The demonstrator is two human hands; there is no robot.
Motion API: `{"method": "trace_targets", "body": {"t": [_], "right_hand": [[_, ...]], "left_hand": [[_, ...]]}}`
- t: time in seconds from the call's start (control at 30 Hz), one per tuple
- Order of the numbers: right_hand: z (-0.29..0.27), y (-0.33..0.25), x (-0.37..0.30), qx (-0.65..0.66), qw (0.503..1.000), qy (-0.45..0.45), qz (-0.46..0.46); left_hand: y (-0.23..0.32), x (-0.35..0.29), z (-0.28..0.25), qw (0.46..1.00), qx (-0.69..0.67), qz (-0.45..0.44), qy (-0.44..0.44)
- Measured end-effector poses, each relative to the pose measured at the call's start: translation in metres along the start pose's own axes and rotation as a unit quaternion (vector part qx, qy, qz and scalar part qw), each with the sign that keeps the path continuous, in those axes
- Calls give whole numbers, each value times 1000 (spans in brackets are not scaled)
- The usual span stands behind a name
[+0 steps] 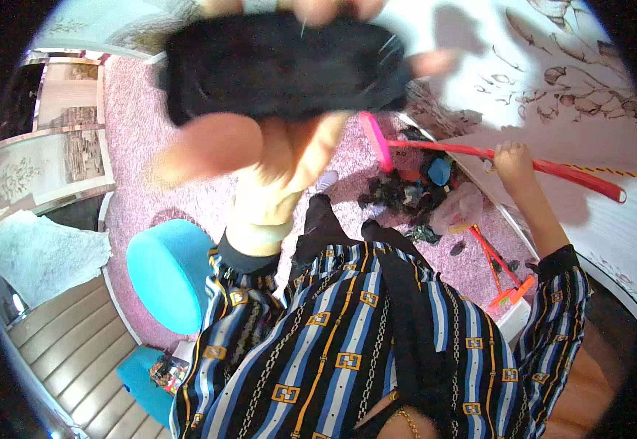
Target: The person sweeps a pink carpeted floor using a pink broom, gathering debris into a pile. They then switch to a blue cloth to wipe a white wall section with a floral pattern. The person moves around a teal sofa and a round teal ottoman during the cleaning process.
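Observation:
Close in front of me, my left hand (278, 164) is raised and closed on a black, flat, rounded rectangular object (282, 66). It is blurred, so I cannot tell its kind. Fingers curl over its top edge and the thumb lies along its lower side. To the right, my right hand (514, 159) wraps round the long red handle of a floor squeegee (578, 179), which slants across beside the wall. Its pink head (375, 140) is over the carpet, next to a heap of dark clutter (406, 189).
Pink carpet (132, 146) covers the floor. Two blue round seats, one nearer (143, 384) and one farther (175, 274), stand at left. An orange long-handled tool (510, 296) lies at right. A patterned wall (552, 73) borders the right side.

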State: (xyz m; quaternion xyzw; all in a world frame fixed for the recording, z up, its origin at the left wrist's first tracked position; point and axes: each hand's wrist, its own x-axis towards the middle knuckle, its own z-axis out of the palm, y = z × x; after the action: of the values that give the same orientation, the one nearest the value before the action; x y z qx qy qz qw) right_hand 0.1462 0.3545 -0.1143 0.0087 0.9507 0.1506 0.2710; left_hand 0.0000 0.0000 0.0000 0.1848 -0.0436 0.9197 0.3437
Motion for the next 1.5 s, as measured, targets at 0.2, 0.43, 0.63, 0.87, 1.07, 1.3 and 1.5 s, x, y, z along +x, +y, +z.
{"method": "trace_targets", "body": {"t": [0.2,0.43,0.63,0.87,1.07,1.3,1.5], "right_hand": [[41,-52,-6,260,956,-124,-61],[209,-168,-100,481,872,-85,-15],[130,-246,-135,592,801,-76,46],[71,-330,-15,599,788,-101,105],[86,-346,-99,509,849,-89,108],[62,-346,-226,595,788,-16,157],[46,-356,-197,587,800,-14,121]], "left_hand": [[32,-245,-55,528,649,-271,475],[68,-387,4,484,577,-614,236],[93,-366,33,620,493,-510,335],[165,-355,-13,558,588,-548,210],[206,-357,-16,593,541,-578,146],[178,-391,-73,698,371,-495,362],[121,-378,-66,752,350,-337,445]]}}
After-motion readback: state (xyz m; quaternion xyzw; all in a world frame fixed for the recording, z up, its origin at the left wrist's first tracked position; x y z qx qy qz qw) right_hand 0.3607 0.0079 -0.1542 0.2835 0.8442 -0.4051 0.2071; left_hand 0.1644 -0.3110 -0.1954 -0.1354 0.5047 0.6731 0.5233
